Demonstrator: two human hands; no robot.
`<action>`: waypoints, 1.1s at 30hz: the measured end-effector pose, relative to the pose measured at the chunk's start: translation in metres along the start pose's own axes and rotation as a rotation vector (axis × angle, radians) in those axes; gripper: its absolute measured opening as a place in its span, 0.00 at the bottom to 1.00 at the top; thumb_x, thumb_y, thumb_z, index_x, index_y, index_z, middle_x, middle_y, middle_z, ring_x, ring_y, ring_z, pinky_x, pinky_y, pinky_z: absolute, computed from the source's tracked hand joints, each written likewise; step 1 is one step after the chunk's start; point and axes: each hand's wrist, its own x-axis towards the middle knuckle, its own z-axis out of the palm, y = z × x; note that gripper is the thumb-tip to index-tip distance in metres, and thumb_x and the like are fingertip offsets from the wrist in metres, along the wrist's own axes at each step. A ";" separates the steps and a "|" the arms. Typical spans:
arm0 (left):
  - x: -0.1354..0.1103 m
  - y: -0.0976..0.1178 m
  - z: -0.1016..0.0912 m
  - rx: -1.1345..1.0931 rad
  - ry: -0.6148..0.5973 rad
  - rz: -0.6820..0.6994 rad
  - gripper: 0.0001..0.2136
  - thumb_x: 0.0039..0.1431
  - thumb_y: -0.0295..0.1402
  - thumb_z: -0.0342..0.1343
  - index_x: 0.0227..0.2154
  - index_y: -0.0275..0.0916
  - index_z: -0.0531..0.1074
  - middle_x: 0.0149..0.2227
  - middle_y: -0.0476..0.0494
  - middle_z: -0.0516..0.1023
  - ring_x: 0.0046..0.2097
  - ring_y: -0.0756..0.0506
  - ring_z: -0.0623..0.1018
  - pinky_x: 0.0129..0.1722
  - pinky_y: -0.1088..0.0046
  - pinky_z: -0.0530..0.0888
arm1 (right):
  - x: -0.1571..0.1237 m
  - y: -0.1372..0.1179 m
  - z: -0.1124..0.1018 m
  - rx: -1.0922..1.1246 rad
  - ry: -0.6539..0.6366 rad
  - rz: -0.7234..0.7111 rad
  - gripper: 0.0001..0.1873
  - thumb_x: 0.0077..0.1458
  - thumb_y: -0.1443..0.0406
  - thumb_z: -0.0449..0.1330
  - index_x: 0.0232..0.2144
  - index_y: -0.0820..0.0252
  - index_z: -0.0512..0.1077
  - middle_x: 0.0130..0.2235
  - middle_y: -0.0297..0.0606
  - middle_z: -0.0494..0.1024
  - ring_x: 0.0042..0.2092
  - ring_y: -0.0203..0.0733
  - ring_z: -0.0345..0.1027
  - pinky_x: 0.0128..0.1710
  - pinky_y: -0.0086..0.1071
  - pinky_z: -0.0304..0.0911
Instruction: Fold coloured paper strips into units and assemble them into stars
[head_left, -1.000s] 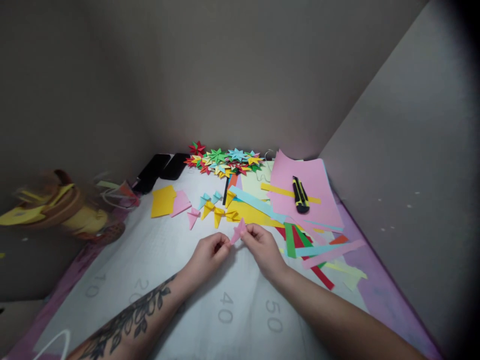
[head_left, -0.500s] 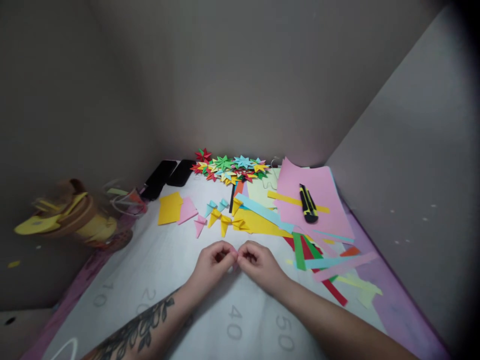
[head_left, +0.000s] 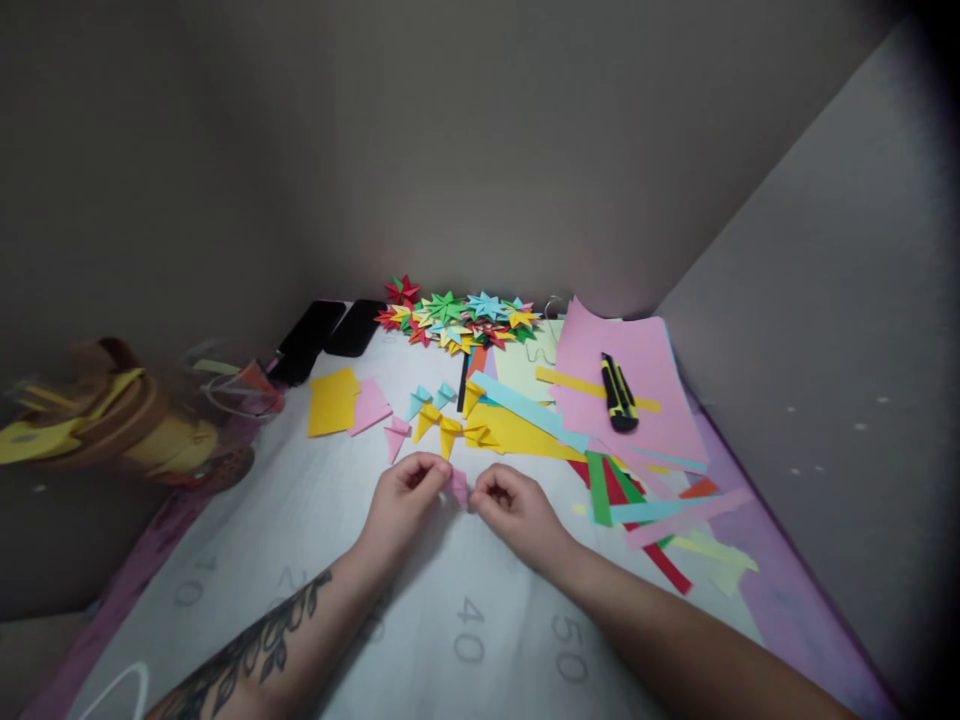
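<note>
Pink folded paper piece (head_left: 459, 489) between two hands at lower centre

The person's left hand (head_left: 409, 497) pinches the piece by its left side, thumb against fingers, above the white sheet (head_left: 315, 510) on the counter (head_left: 784, 585). The right hand (head_left: 521, 510) curls its fingertips at the piece's right edge; whether they grip it cannot be told. Just above centre lie yellow folded pieces (head_left: 450, 432), with paper stars (head_left: 446, 307) heaped beyond. Right of centre, a utility knife (head_left: 621, 400) rests on pink paper (head_left: 652, 365), above scattered paper strips (head_left: 600, 490).

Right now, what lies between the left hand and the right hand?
The head view shows a small folded pink paper there, held by the left hand.
</note>
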 end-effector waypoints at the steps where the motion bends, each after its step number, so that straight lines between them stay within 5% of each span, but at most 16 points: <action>1: 0.000 0.000 0.001 0.000 -0.008 0.000 0.09 0.50 0.37 0.58 0.25 0.36 0.73 0.26 0.47 0.76 0.28 0.50 0.72 0.29 0.76 0.67 | 0.000 0.001 0.000 0.023 0.006 0.005 0.02 0.49 0.66 0.58 0.26 0.59 0.67 0.26 0.31 0.69 0.26 0.33 0.59 0.26 0.26 0.56; 8: -0.006 -0.002 0.010 0.009 -0.163 0.019 0.09 0.50 0.37 0.59 0.28 0.35 0.75 0.30 0.44 0.78 0.32 0.48 0.74 0.33 0.74 0.69 | 0.000 0.000 -0.001 -0.099 0.013 -0.075 0.11 0.51 0.65 0.57 0.19 0.60 0.62 0.22 0.30 0.63 0.25 0.33 0.56 0.25 0.26 0.52; 12: -0.007 -0.004 0.009 0.052 -0.152 0.039 0.08 0.49 0.36 0.59 0.26 0.35 0.76 0.28 0.45 0.78 0.31 0.48 0.74 0.32 0.75 0.68 | -0.001 -0.001 0.000 -0.110 -0.007 -0.106 0.11 0.51 0.66 0.56 0.19 0.60 0.62 0.22 0.30 0.63 0.25 0.33 0.56 0.25 0.27 0.53; 15: -0.003 -0.002 0.000 -0.016 -0.092 0.068 0.09 0.51 0.36 0.58 0.25 0.36 0.76 0.29 0.46 0.78 0.32 0.48 0.74 0.34 0.75 0.68 | -0.004 -0.001 0.000 -0.104 -0.040 -0.123 0.08 0.50 0.68 0.56 0.20 0.60 0.65 0.24 0.31 0.66 0.26 0.33 0.59 0.27 0.27 0.54; 19: 0.015 0.004 -0.023 -0.200 0.149 0.109 0.10 0.53 0.37 0.57 0.24 0.36 0.73 0.23 0.51 0.72 0.27 0.53 0.69 0.27 0.79 0.65 | -0.004 -0.002 -0.005 -0.119 -0.071 -0.105 0.06 0.50 0.69 0.56 0.22 0.60 0.67 0.26 0.33 0.69 0.28 0.35 0.62 0.28 0.27 0.56; 23: 0.040 0.011 -0.056 -0.754 0.362 -0.029 0.05 0.50 0.30 0.60 0.26 0.36 0.69 0.22 0.55 0.68 0.22 0.57 0.66 0.19 0.84 0.60 | 0.012 -0.013 -0.003 -0.178 -0.031 -0.124 0.07 0.51 0.69 0.55 0.22 0.59 0.69 0.26 0.34 0.71 0.29 0.36 0.64 0.30 0.29 0.58; 29: 0.055 0.017 -0.084 -1.092 0.423 -0.151 0.04 0.59 0.25 0.51 0.29 0.37 0.67 0.22 0.54 0.69 0.18 0.58 0.66 0.14 0.87 0.59 | 0.059 -0.041 0.044 -0.574 -0.016 -0.428 0.07 0.53 0.70 0.55 0.31 0.58 0.72 0.34 0.39 0.75 0.40 0.42 0.65 0.43 0.35 0.59; 33: 0.054 0.018 -0.085 -1.110 0.408 -0.189 0.06 0.60 0.24 0.49 0.28 0.36 0.66 0.20 0.54 0.69 0.17 0.58 0.66 0.13 0.87 0.58 | 0.088 -0.049 0.061 -0.844 0.028 -0.406 0.11 0.54 0.71 0.52 0.36 0.60 0.73 0.39 0.43 0.74 0.44 0.46 0.63 0.42 0.36 0.59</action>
